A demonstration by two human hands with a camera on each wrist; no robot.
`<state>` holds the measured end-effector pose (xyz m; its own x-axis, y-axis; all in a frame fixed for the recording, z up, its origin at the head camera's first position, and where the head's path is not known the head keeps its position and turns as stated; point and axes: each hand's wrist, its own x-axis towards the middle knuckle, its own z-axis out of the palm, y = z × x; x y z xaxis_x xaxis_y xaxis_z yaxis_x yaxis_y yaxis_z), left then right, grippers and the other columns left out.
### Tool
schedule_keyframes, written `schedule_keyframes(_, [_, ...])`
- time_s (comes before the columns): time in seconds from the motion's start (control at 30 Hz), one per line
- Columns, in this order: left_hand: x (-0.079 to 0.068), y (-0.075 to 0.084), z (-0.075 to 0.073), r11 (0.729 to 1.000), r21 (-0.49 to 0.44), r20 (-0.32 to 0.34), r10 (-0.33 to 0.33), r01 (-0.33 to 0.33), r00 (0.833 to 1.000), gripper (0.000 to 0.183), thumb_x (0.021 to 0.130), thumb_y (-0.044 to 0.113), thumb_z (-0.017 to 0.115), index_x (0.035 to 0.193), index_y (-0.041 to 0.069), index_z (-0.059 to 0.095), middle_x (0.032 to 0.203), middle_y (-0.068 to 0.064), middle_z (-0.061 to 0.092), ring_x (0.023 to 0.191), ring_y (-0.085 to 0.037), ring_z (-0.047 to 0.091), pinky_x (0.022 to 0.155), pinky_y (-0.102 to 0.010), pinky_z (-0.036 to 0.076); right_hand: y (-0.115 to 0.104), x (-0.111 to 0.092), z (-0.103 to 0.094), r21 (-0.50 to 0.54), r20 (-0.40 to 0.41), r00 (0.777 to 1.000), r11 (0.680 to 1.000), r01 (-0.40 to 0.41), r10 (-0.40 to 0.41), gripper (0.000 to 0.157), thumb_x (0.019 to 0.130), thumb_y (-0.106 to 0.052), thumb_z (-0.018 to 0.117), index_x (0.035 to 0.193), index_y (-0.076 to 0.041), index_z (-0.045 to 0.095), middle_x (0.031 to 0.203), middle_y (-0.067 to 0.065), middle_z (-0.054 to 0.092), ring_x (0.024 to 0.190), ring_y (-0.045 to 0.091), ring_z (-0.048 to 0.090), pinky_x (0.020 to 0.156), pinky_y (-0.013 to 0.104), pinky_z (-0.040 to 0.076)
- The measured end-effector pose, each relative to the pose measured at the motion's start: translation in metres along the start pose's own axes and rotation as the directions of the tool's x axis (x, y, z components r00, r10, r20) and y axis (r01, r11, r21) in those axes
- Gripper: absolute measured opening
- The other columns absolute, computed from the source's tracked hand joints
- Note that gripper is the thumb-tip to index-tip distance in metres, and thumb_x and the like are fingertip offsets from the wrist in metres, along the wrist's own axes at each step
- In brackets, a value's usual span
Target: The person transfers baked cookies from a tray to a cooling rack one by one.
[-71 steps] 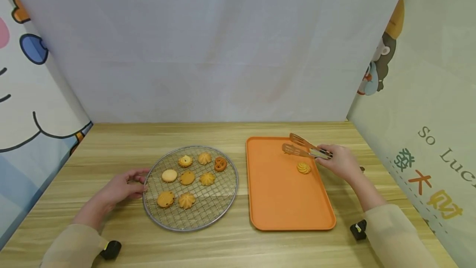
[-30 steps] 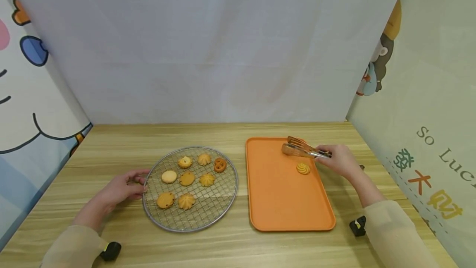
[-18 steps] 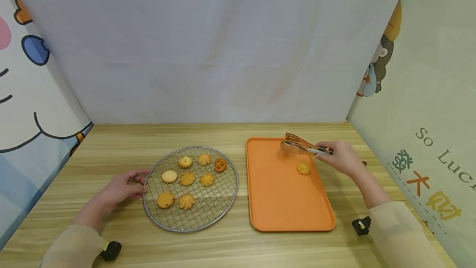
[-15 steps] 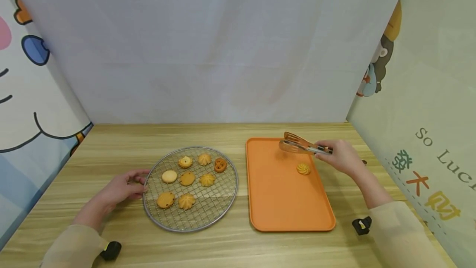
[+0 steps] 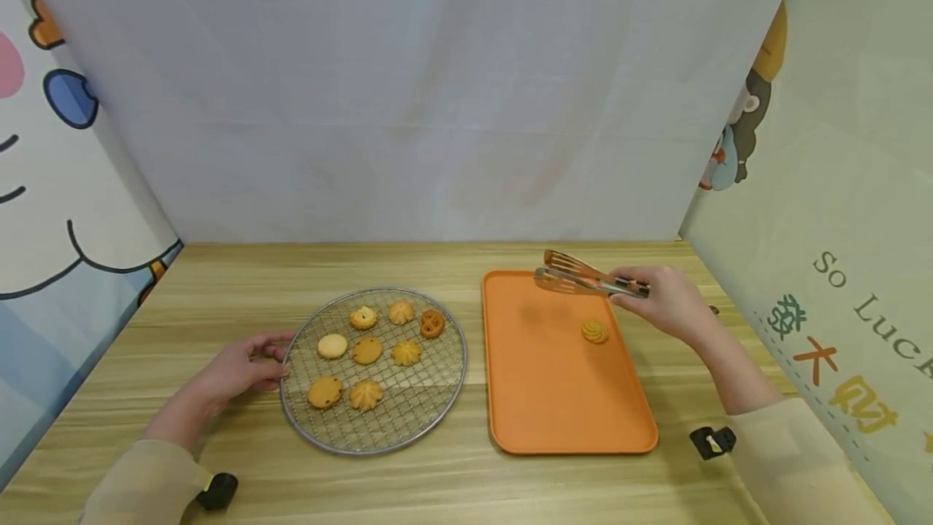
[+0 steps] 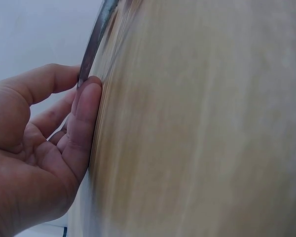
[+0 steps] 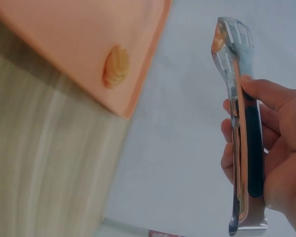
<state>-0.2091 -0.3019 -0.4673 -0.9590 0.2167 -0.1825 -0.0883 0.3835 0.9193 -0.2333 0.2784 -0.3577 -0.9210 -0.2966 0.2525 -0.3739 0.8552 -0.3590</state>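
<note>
My left hand (image 5: 244, 363) pinches the left edge of a round wire cooling rack (image 5: 455, 403) between finger and thumb. In the left wrist view the metal rim runs down to those fingertips, with the left hand (image 6: 44, 143) low by the wood. Several cookies rest on the rack, including a pale oval one (image 5: 332, 346) and a pretzel-shaped one (image 5: 432, 323). Slotted metal tongs (image 5: 576, 275) are gripped by my right hand (image 5: 663, 298), raised over the far part of an orange tray (image 5: 561, 403). Nothing shows between the tong tips, which stand slightly apart. One swirl cookie (image 5: 594, 332) lies on the tray.
Tray and rack lie side by side on a wooden table (image 5: 408, 484), a narrow strip of wood between them. A pale curtain (image 5: 437, 87) rises behind the table, and printed cloth walls stand left and right. Black wrist cameras hang at both sleeves.
The tongs have risen and shifted left and away, leaving the swirl cookie on the tray. Their tips have drawn closer together. My left hand and the rack have stayed put.
</note>
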Motion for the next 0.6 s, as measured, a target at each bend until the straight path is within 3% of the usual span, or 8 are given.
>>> schedule_keyframes(0.2, [-0.001, 0.002, 0.0, 1.0, -0.004, 0.002, -0.006, 0.006, 1.0, 0.066, 0.087, 0.004, 0.063, 0.142, -0.008, 0.029, 0.113, -0.021, 0.046, 0.087, -0.013, 0.059, 0.074, -0.029, 0.056, -0.017, -0.002, -0.008, -0.008, -0.022, 0.999, 0.999, 0.044, -0.044, 0.036, 0.083, -0.018, 0.073, 0.116, -0.006, 0.067, 0.103, 0.019, 0.068, 0.058, 0.014, 0.052, 0.046, 0.026, 0.035])
schedule_keyframes(0.47, [-0.002, 0.003, 0.0, 1.0, -0.002, 0.005, -0.004, 0.004, 1.0, 0.065, 0.087, 0.004, 0.062, 0.143, -0.008, 0.029, 0.112, -0.021, 0.047, 0.086, -0.013, 0.06, 0.073, -0.029, 0.056, -0.041, -0.005, -0.013, -0.013, -0.04, 0.994, 0.995, 0.1, -0.1, 0.036, 0.083, -0.018, 0.073, 0.116, -0.006, 0.067, 0.105, 0.016, 0.069, 0.046, 0.007, 0.031, 0.044, 0.025, 0.03])
schedule_keyframes(0.6, [-0.001, 0.003, 0.0, 1.0, -0.001, 0.002, -0.009, 0.009, 1.0, 0.065, 0.087, 0.004, 0.062, 0.143, -0.007, 0.03, 0.113, -0.021, 0.047, 0.086, -0.013, 0.059, 0.073, -0.029, 0.056, -0.05, -0.007, -0.014, -0.019, -0.066, 0.987, 0.989, 0.146, -0.147, 0.035, 0.082, -0.018, 0.074, 0.115, -0.007, 0.068, 0.1, 0.014, 0.07, 0.05, 0.008, 0.04, 0.046, 0.024, 0.034])
